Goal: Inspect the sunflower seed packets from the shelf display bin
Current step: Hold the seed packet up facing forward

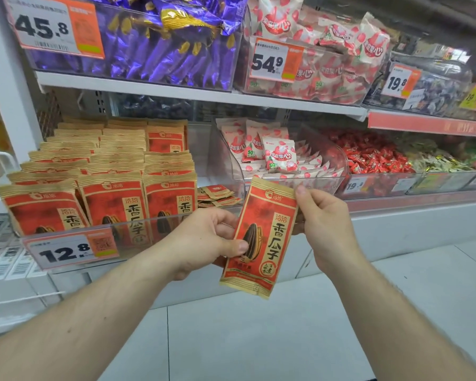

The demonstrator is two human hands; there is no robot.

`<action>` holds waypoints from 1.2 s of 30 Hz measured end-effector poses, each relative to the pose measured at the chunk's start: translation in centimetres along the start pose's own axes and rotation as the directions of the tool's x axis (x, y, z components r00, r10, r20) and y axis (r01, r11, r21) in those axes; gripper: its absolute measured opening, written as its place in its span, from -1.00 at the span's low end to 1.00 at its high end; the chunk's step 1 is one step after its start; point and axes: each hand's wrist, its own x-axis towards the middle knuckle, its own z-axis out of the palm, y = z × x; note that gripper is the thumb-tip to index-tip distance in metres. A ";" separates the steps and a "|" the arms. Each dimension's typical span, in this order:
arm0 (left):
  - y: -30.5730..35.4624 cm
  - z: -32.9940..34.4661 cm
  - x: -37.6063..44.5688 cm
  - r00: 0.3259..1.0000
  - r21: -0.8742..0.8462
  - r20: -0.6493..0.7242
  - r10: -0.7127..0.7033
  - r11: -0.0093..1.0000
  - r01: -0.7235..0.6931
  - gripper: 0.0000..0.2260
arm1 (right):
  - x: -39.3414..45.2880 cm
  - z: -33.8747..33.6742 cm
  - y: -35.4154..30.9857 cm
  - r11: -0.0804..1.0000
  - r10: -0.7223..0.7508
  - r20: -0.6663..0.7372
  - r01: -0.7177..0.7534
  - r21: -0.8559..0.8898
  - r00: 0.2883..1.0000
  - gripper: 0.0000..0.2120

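A red and tan sunflower seed packet (264, 232) is held upright, slightly tilted, in front of the lower shelf. My left hand (204, 240) pinches its lower left edge, thumb lying over the printed seed. My right hand (324, 224) pinches its upper right edge with the thumb near the top corner. Several matching packets (113, 199) stand in rows in the clear display bin (74, 235) to the left, behind a 12.8 price tag (66, 251). A few small packets (217, 195) lie flat beside the rows.
A clear bin of white and pink snack packs (275, 158) sits right of the seed bin, then red candies (374, 158). The upper shelf holds purple packs (160, 50) and more pink packs (327, 59). Grey tiled floor (286, 325) lies below.
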 end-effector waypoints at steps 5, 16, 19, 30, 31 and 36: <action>0.2 -0.1 0.0 0.999 -0.059 -0.036 0.021 0.998 -0.023 -0.77 | -0.1 -0.1 0.2 1.000 -0.014 0.032 0.015 -0.020 0.999 -0.70; 0.1 -0.4 0.3 0.992 -0.229 -0.122 0.017 0.972 -0.044 -0.87 | -1.1 0.0 -0.1 0.998 -0.022 0.142 0.030 -0.055 0.990 -0.76; 0.2 -0.4 0.3 0.991 -0.264 -0.136 0.011 0.963 -0.047 -0.88 | -1.3 0.0 -0.2 0.997 -0.018 0.171 0.030 -0.068 0.985 -0.78; 0.3 -0.7 0.4 0.985 -0.338 -0.170 0.012 0.939 -0.070 -0.91 | -2.0 0.2 -0.6 0.997 0.015 0.268 0.005 -0.075 0.963 -0.86; 0.2 -0.8 0.5 0.985 -0.339 -0.175 0.009 0.938 -0.069 -0.91 | -2.0 0.2 -0.6 0.997 0.019 0.278 0.001 -0.073 0.960 -0.87; 0.2 -0.7 0.7 0.981 -0.367 -0.192 0.000 0.927 -0.072 -0.90 | -2.2 0.0 -0.9 0.996 0.016 0.309 0.012 -0.089 0.951 -0.89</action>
